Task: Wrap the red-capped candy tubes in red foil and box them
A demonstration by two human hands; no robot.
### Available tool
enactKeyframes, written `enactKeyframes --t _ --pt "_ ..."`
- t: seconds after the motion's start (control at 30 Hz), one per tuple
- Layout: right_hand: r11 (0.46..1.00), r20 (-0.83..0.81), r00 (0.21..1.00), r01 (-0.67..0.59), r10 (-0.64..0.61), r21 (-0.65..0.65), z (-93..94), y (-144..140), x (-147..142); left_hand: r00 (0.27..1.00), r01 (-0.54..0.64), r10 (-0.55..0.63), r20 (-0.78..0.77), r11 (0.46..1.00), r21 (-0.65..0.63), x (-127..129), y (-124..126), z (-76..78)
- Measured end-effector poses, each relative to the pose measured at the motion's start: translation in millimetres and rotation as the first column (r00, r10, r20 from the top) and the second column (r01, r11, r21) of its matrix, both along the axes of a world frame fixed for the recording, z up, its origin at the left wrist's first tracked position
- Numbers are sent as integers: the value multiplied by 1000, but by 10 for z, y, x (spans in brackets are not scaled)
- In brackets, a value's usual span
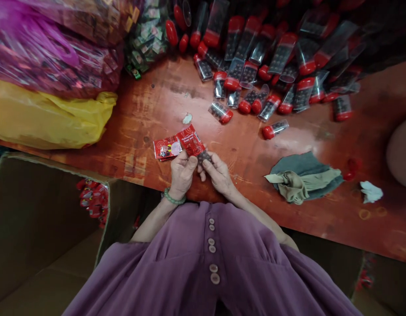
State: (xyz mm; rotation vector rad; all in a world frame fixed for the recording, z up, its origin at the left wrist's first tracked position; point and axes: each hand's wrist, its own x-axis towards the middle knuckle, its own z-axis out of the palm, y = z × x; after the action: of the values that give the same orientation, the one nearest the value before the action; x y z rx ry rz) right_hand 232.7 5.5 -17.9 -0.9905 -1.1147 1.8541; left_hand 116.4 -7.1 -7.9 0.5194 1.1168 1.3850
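Observation:
My left hand (182, 173), with a green bead bracelet at its wrist, is closed on a printed red packet (190, 139), thumb on top. Closed beside it, my right hand (220, 174) pinches a small clear tube of dark balls (203, 158) at the packet's lower end. Whether the tube sits inside the packet or against it I cannot tell. Just left of the held packet, a few more flat red packets (165, 148) lie stacked on the wooden table (137, 118).
Many clear tubes with red caps (270, 107) are heaped at the back. Bulging plastic bags (54, 118) stand at the left. To the right lie a grey-green cloth (304, 177) and a crumpled white tissue (371, 192). A cardboard box (51, 210) with red packets is below the table's left edge.

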Motion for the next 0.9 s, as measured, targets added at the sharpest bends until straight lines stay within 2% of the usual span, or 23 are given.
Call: enactKeyframes --t 0.2,0.33,0.5,0.67,0.8,0.9 --pt "999 57 998 22 -24 40 1 -30 -49 999 -35 33 -31 997 -65 35 52 22" --pt "999 0 999 40 -40 4 -24 -28 -65 993 -50 40 -112 995 -85 98 14 10" --pt "998 -50 998 -32 30 -45 -52 12 -44 991 65 -71 -116 996 -59 24 27 81" --pt "999 -20 999 -47 47 10 -48 4 -54 998 -6 4 -68 1000 -30 -11 80 120" --pt "1000 5 1000 -14 14 28 -31 -12 -59 993 -11 6 -119 999 -42 80 55 63" --pt "1000 -36 999 -4 4 -11 -25 -10 -48 986 -19 11 -166 999 -47 123 2 41"
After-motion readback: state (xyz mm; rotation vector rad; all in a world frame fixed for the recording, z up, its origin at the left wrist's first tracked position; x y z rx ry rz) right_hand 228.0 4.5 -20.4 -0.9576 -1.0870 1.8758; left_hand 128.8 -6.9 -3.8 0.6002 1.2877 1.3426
